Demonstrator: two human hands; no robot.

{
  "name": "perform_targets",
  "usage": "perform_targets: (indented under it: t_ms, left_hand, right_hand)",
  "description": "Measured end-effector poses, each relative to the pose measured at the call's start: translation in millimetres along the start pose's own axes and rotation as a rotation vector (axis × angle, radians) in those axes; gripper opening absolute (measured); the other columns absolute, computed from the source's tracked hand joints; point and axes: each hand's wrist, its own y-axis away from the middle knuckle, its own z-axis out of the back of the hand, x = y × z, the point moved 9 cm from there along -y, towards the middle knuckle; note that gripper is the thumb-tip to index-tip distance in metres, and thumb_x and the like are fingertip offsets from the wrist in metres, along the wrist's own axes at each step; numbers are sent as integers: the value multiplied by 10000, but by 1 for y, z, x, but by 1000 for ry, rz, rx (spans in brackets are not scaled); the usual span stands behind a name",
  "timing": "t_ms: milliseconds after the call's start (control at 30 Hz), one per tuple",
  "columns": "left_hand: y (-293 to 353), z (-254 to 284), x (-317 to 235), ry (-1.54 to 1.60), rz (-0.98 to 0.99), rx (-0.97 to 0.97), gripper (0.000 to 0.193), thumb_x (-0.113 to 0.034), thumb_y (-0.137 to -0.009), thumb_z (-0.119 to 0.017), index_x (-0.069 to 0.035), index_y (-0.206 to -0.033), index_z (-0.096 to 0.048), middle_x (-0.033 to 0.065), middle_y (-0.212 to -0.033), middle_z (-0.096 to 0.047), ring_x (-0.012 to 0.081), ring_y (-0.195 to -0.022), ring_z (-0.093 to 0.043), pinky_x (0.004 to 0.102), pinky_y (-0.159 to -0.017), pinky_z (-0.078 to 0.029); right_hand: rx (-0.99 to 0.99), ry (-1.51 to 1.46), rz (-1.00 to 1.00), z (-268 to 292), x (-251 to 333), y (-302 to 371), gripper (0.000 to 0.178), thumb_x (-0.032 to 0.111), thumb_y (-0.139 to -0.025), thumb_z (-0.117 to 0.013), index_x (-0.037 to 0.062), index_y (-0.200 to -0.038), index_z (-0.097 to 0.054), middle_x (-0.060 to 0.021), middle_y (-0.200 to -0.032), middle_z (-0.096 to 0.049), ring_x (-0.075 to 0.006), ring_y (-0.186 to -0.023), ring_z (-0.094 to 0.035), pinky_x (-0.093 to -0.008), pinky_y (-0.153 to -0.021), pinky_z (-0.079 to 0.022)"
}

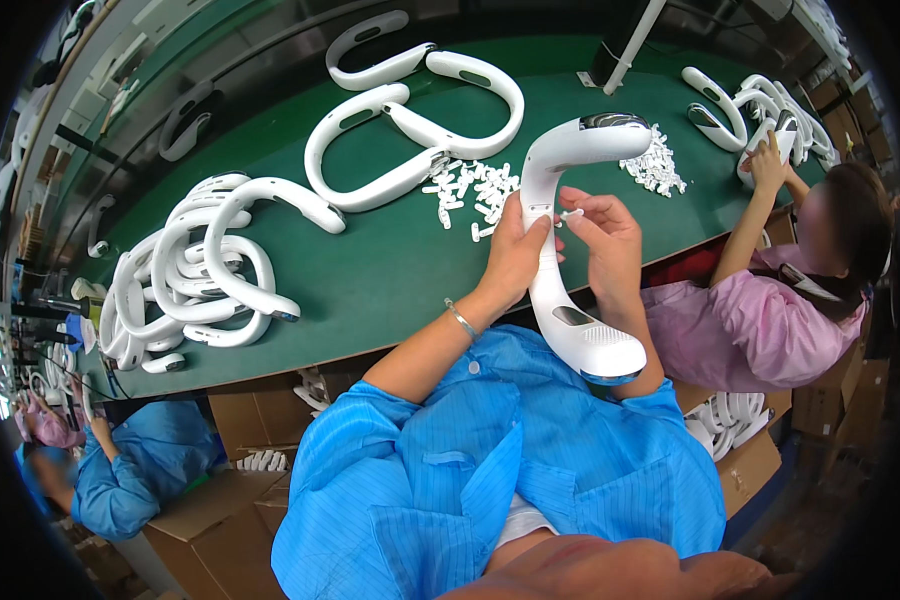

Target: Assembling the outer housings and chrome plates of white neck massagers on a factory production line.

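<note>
My left hand (515, 255) is closed round the middle of a white C-shaped neck fan (587, 345), which stands on end above the table's near edge. The fan has dark glossy patches near both ends and a small recess in its band by my thumb. My right hand (611, 240) pinches a small white plastic piece (571, 214) close to that recess. Whether the piece touches the band I cannot tell. Just beyond my left hand lies a loose pile of similar small white pieces (490, 190).
Stacked neck fans (170, 265) fill the table's left side, and several more (370, 190) lie at the back. A second pile of white pieces (655, 168) is at right, near a post (630, 50). A co-worker in pink (760, 330) handles fans there. Cardboard boxes (225, 520) stand below.
</note>
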Motion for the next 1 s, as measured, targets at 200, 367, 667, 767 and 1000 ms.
perform_targets:
  t_ms: [200, 367, 667, 767, 1000]
  left_hand:
    - [6, -7, -5, 20, -176, 87, 356, -24, -915, -415, -39, -1267, -360, 94, -1102, -506, 139, -951, -548, 281, -788, -496]
    - [14, -5, -14, 5, -247, 114, 386, -32, -907, -409, -11, -1288, -350, 110, -1155, -501, 152, -1026, -517, 295, -876, -451]
    - [25, -3, -23, -148, -411, 46, 318, -196, -971, -405, -1, -1217, -454, 90, -1010, -603, 129, -902, -565, 264, -781, -459]
    - [26, -3, -25, -204, -430, 38, 299, -198, -976, -409, 2, -1190, -472, 74, -945, -614, 108, -830, -570, 245, -721, -465]
    - [32, -12, -33, -156, -424, 68, 287, -174, -969, -428, 12, -1184, -459, 69, -869, -613, 89, -684, -578, 242, -613, -490]
  right_hand:
    - [-110, -417, -222, -18, -39, 9, 109, -74, -795, -611, -9, -884, -606, -136, -1113, -600, -131, -799, -613, -196, -578, -511]
    - [-120, -371, -170, -24, -29, 14, 117, -70, -793, -617, -7, -892, -612, -111, -1048, -606, -134, -805, -610, -225, -608, -519]
    - [-185, -257, -106, 3, -60, 33, 258, 7, -833, -591, 22, -1089, -573, -52, -931, -621, -103, -830, -588, -228, -703, -476]
    - [-170, -325, -75, 5, -68, 26, 239, 24, -839, -590, 26, -1077, -577, -51, -934, -623, -98, -805, -580, -219, -689, -471]
    - [-93, -335, -192, 19, -82, 24, 331, 90, -785, -678, 69, -1088, -546, -9, -846, -573, -67, -610, -512, -191, -464, -392]
